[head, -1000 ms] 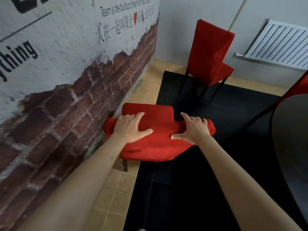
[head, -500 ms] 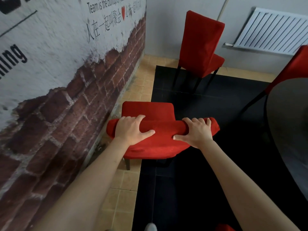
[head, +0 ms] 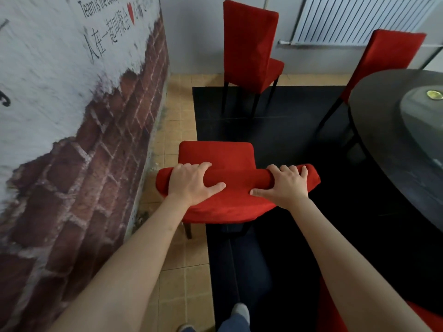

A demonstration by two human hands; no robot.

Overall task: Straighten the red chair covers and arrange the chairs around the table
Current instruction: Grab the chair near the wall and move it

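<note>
While fingers curl over its top, both hands (head: 194, 182) (head: 286, 185) grip the chair back (head: 239, 180).

left hand (head: 191, 182) gripping, fingers curled | right hand (head: 286, 186) gripping likewise

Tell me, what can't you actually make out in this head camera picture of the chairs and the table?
- Near chair: its front legs are hidden under its own seat; the left hand and right hand cover parts of the backrest top.
- Table: cut off by the right edge.
- Wall lettering: cut by the top edge, blurred.
- Gold object on the table's centre: too small to identify.
- Red shape at bottom right: mostly behind the right forearm.
</note>
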